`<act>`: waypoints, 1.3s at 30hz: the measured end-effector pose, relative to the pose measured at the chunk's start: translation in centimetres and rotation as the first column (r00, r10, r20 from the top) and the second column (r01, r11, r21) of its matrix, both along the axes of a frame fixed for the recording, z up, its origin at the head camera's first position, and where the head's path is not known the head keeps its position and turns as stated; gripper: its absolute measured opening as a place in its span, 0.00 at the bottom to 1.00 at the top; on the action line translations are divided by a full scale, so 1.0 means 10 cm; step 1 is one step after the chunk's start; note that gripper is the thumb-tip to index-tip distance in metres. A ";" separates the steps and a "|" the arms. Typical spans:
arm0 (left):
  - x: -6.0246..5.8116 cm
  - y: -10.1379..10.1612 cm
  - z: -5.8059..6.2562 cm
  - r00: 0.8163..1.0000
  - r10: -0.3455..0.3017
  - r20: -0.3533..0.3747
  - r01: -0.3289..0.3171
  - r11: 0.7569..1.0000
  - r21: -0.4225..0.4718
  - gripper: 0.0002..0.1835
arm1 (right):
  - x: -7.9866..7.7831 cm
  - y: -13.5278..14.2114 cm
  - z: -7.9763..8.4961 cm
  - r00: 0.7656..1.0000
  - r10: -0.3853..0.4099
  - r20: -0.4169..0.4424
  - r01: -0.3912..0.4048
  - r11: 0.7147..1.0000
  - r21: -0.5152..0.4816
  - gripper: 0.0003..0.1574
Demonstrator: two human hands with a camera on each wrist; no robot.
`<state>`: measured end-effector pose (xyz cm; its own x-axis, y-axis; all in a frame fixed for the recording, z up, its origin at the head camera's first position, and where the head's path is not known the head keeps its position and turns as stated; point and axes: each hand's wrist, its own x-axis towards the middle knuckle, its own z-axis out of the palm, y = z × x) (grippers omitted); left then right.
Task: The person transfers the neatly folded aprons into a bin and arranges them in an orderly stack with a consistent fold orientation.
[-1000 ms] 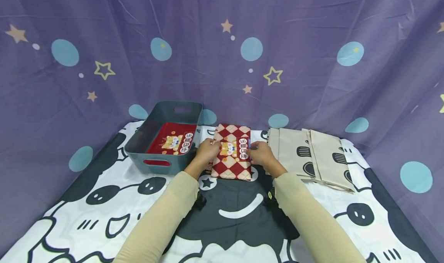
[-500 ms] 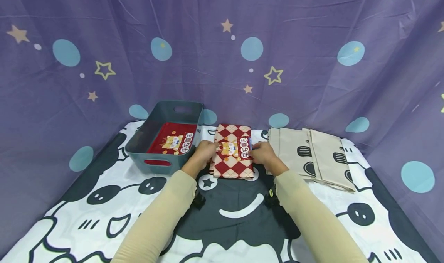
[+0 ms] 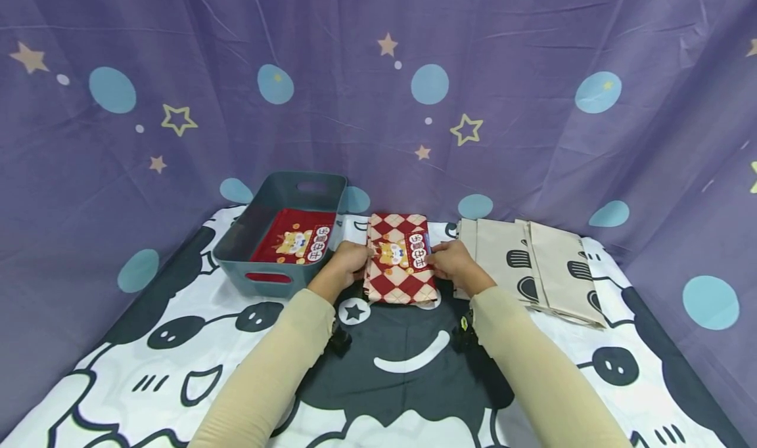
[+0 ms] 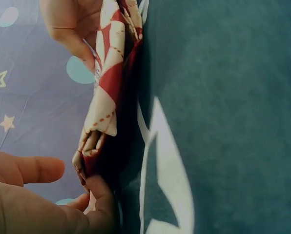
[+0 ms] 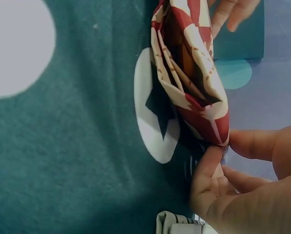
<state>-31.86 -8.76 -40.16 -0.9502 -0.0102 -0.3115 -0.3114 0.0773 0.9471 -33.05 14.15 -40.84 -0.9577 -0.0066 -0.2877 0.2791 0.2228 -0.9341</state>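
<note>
Centrally, what any move turns on is that the folded checkered cloth lies squarely between the two hands, just above the middle of the head frame, its long axis running up and down the frame, away from the person. Neither of the hands is plainly nearer: the left hand touches the long side towards frame left, the right hand the opposite one. In the right wrist view that hand pinches the cloth's edge, thumb on one face and fingers bent beneath. In the left wrist view the fingers meet the cloth's edge while the thumb stands off it, so I cannot tell whether that hand truly grips. Counted, there is one checkered cloth, with one dog-printed red panel on top; one grey-green basket, left of centre, near the left hand; inside it one red cloth showing, though whether more lies beneath is hidden. Right of centre, just beyond the right hand, lies beige fabric in two folded panels, and I cannot tell whether these are one piece or two. One printed cover spreads over the tabletop beneath everything.
</note>
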 end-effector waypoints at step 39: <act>0.03 0.08 -0.01 0.994 0.044 -0.101 -0.043 0.999 0.015 0.36 | 0.04 0.03 -0.10 0.985 -0.045 -0.164 0.030 0.995 -0.092 0.27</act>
